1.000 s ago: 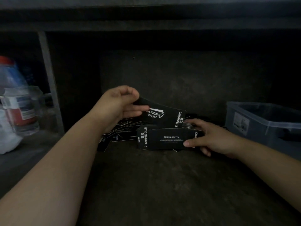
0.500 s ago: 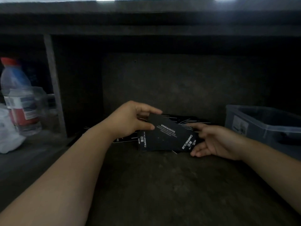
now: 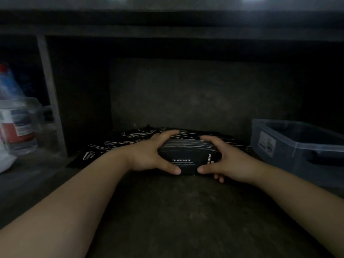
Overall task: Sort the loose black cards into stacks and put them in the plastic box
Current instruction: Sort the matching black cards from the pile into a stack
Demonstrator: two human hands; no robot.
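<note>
Blurry bottle (image 3: 14, 116); plastic box (image 3: 290, 157) partly off-frame.

Center frame: left hand (image 3: 147, 157) and right hand (image 3: 225, 161) grip a stack of black cards (image 3: 188, 157) from both ends, front card reading "DRINK&COFFEE". Loose black cards (image 3: 130, 140) lie scattered behind it. Plastic box (image 3: 290, 146) at right edge, well apart. Blurred bottle (image 3: 13, 108) far left on dark shelf (image 3: 186, 211).
</note>
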